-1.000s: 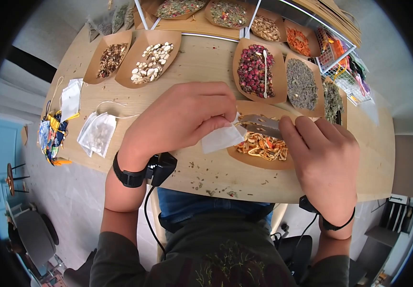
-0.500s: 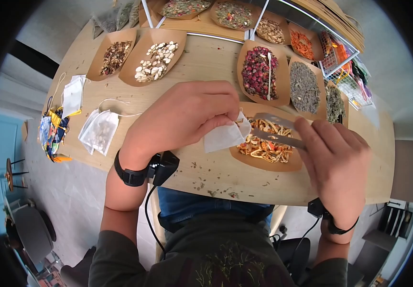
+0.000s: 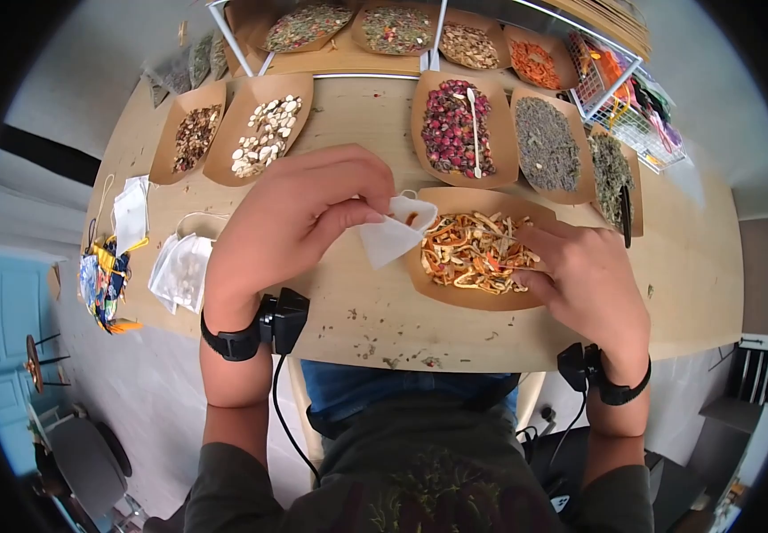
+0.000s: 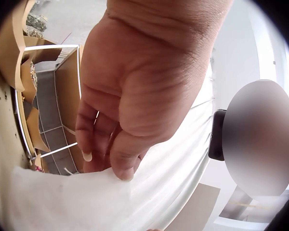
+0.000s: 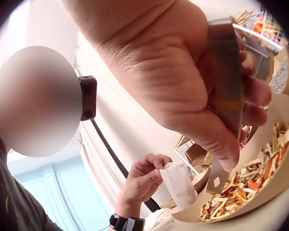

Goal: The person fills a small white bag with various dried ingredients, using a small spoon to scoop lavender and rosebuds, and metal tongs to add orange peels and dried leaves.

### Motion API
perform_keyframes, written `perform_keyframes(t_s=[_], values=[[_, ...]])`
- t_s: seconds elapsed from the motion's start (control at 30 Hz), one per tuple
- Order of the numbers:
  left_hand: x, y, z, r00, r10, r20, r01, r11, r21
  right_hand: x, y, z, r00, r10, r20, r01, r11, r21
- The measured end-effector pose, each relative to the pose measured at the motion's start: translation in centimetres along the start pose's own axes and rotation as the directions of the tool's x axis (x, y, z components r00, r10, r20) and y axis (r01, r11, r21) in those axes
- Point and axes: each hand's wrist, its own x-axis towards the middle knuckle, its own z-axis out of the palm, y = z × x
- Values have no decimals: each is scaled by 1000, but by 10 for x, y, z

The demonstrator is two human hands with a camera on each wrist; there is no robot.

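My left hand pinches the edge of a small white drawstring pouch between thumb and fingers. The pouch's mouth gapes, and a bit of orange-brown material shows inside. With my right hand I grip metal tongs, thumb on one arm and fingers on the other. Their tips reach down among dried peel strips in a brown paper tray, just right of the pouch. In the left wrist view the pouch cloth spreads below my fingertips.
Trays of rosebuds, grey-green herb, dark leaves and white slices stand behind. White pouches and patterned fabric items lie at left. A wire rack stands at the back right. Crumbs dot the front edge.
The tongs have drawn away from the pouch's mouth, spread apart, and dipped into the peel strips. My left hand keeps its pinch on the pouch, whose opening now shows more. The head view has shifted slightly.
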Motion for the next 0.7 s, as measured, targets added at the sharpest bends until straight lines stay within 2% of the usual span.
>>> perform_keyframes(t_s=[0.1, 0.23, 0.7], values=[[0, -7, 2, 1000, 18, 24, -19, 1000, 12, 3, 0, 5, 999, 38, 8, -38, 999, -3], [2, -8, 4, 998, 52, 36, -52, 999, -8, 0, 8, 3, 1000, -6, 9, 6, 999, 34], [2, -6, 10, 997, 28, 73, -29, 999, 15, -7, 9, -6, 999, 52, 11, -51, 999, -13]])
